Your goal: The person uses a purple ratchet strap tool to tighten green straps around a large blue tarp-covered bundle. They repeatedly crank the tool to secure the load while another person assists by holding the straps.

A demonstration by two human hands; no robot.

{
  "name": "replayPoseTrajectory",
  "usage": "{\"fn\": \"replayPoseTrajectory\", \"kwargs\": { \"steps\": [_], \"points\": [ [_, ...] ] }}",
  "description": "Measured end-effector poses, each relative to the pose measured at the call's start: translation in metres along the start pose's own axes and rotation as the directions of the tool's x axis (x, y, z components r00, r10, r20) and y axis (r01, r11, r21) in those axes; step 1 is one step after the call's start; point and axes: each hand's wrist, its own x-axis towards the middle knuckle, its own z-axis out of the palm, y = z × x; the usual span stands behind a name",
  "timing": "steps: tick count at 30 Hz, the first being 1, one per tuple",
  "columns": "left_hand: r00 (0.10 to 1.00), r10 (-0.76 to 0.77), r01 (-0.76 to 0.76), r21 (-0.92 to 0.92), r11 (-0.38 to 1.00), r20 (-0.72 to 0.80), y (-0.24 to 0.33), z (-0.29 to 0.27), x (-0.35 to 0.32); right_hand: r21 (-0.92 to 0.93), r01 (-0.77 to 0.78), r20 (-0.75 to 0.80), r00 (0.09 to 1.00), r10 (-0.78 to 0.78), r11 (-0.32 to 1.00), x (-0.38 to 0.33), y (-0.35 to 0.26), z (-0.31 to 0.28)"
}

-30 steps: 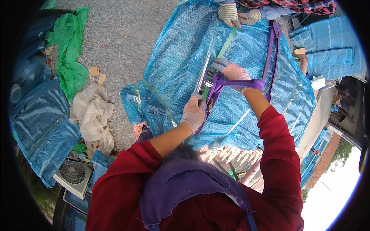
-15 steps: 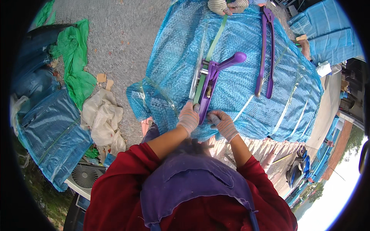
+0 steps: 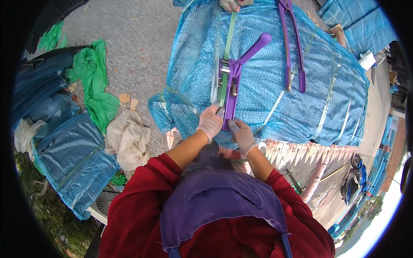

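A purple strapping tensioner [image 3: 232,88] with a long lever lies on a large bundle in blue bubble wrap [image 3: 262,107]. A green strap [image 3: 229,41] runs through it, toward a co-worker's gloved hands [image 3: 234,5] at the far edge. My left hand [image 3: 211,121], in a striped glove, is closed on the strap beside the tool's near end. My right hand [image 3: 244,136], gloved alike, grips that near end, thumb on top. To the right rests a purple long-handled tool [image 3: 291,47], its two handles slightly apart. My fingers' undersides are hidden.
Green sheeting [image 3: 95,86], crumpled whitish plastic [image 3: 129,139] and a blue-wrapped pack [image 3: 77,155] lie on the left. Pale pointed pieces [image 3: 318,151] stick out under the bundle's near edge. A motorbike [image 3: 355,176] stands at the right.
My right hand has come left onto the tensioner's near end. The tensioner's lever now points farther away from me. My left hand keeps its hold, and the view has shifted a little.
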Motion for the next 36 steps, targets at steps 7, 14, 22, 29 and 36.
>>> {"fn": "replayPoseTrajectory", "kwargs": {
  "steps": [7,14,22,29,36],
  "points": [
    [0.920,-0.241,0.390,-0.780,0.490,0.309,-0.038,0.043,-0.003,-0.198,0.189,-0.061,0.977,-0.205,0.962,0.023,0.038,-0.008],
    [0.940,0.245,-0.297,0.218,0.930,0.237,-0.015,0.004,-0.012,-0.373,0.366,-0.004,0.918,-0.396,0.853,0.022,0.051,-0.005],
    [0.847,0.432,-0.529,0.425,0.734,0.309,-0.029,0.014,-0.006,-0.205,0.361,0.016,0.931,-0.365,0.910,0.003,0.046,0.013],
    [0.889,-0.193,0.413,-0.543,0.731,0.415,-0.063,0.077,-0.018,-0.525,0.389,0.457,0.879,-0.135,0.757,0.021,0.032,-0.031],
    [0.852,-0.338,0.459,-0.881,0.114,0.401,-0.001,0.047,-0.030,-0.384,0.195,0.067,0.981,-0.183,0.903,0.058,-0.108,-0.076]
  ]
}}
